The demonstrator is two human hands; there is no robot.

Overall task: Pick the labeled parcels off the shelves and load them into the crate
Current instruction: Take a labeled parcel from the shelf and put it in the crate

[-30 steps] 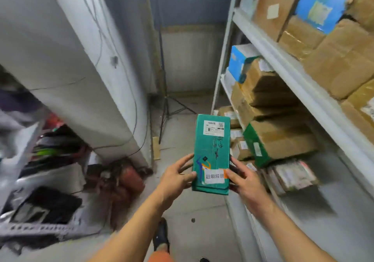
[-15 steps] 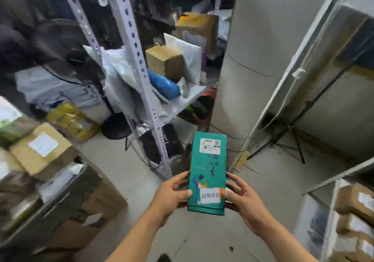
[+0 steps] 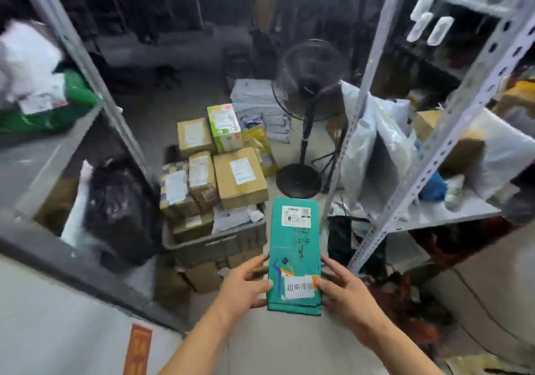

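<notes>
I have the green parcel [image 3: 295, 256] held upright between both hands: my left hand [image 3: 243, 283] grips its left edge, my right hand [image 3: 344, 290] its right. Just beyond it on the floor sits the grey crate [image 3: 214, 243], stacked with cardboard boxes [image 3: 238, 176]. A standing fan [image 3: 308, 120] rises behind, beside the metal shelves [image 3: 451, 131].

A pale concrete floor [image 3: 202, 108] fills the middle of the frame. On it, at centre, sits a dark grey crate [image 3: 215, 243] heaped with cardboard boxes [image 3: 238, 176]. Just right stands a black pedestal fan [image 3: 304, 131]. Grey mailer bags [image 3: 257, 99] lie behind, and a black bag [image 3: 121, 206] slumps at left.
</notes>
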